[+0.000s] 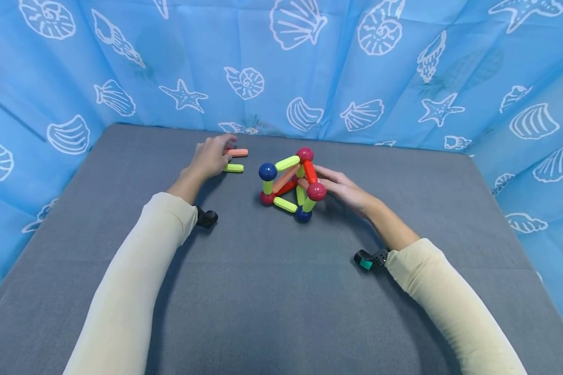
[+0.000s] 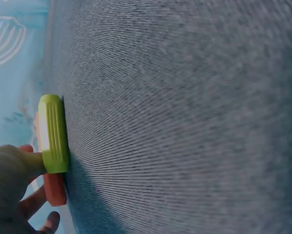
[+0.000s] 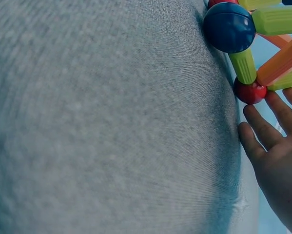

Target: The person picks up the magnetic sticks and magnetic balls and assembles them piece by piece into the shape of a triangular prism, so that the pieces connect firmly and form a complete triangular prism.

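Note:
A magnetic stick-and-ball frame (image 1: pixel 286 205) stands mid-table, built of lime, red and orange sticks joined by dark blue and red balls. At its right side is my right hand (image 1: pixel 344 191), fingers extended; in the right wrist view the fingertips reach a low red ball (image 3: pixel 250 91) beside a blue ball (image 3: pixel 229 27). My left hand (image 1: pixel 211 156) is over the left ends of two loose sticks, an orange stick (image 1: pixel 238 152) and a lime stick (image 1: pixel 234 168). In the left wrist view, its thumb meets the lime stick (image 2: pixel 53 134); whether it pinches either stick is hidden.
The grey table (image 1: pixel 272 291) runs back to a blue curtain (image 1: pixel 262 52) printed with white shells and starfish. Black wrist cameras sit below the left wrist (image 1: pixel 207 217) and the right wrist (image 1: pixel 370 259).

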{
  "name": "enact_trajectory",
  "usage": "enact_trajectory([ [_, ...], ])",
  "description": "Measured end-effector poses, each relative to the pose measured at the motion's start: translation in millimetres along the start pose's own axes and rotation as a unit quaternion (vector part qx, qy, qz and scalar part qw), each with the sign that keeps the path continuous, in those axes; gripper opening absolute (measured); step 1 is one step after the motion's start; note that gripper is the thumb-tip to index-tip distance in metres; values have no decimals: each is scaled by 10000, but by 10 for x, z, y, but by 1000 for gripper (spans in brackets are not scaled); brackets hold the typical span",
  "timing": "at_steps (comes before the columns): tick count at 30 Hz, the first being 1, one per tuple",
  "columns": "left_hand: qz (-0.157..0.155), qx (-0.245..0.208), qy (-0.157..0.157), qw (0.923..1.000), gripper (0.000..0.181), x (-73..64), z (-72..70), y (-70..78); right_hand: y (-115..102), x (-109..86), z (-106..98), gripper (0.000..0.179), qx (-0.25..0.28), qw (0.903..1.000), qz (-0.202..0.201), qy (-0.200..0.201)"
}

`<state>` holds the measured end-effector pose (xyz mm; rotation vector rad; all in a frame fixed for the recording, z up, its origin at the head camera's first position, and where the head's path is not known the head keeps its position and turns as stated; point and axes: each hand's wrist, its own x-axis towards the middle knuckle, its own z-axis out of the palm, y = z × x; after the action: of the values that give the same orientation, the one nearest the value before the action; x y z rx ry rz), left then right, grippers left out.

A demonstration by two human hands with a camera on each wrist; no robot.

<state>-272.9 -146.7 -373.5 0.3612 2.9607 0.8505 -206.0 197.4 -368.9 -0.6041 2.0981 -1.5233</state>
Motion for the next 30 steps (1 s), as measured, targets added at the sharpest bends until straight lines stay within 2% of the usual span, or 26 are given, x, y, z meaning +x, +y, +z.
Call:
enact_trajectory([
  [4, 5, -622, 338, 9975, 43, -34, 15, -14, -8, -6, 0, 61, -36, 10000, 75, 34],
  [7, 175, -1292, 509, 9902, 44, -112, -11, -6, -16, -8, -1, 61, -83, 9999, 123, 61],
  [11, 292, -2193, 498, 9739, 50, -320, -88, 47, -21, 1, -1, 61, -108, 9999, 93, 28],
  [15, 56, -3031, 329, 9524, 57, -588, -104, 120, -20, 6, 2, 61, -130, 9999, 69, 17],
  [19, -202, -3640, 4, 9312, 63, -834, -6, 195, -20, 2, 10, 61, -177, 9997, 167, 90],
  [25, -7, -4225, -241, 9061, 70, -1082, 196, 375, -18, 2, 16, 61, -188, 9994, 247, 120],
  [28, 147, -4425, -232, 8963, 70, -1133, 300, 500, -15, 2, 17, 61, -174, 9996, 214, 110],
  [30, 238, -4442, -139, 8955, 73, -1147, 366, 581, -13, 2, 18, 61, -175, 9996, 178, 108],
])
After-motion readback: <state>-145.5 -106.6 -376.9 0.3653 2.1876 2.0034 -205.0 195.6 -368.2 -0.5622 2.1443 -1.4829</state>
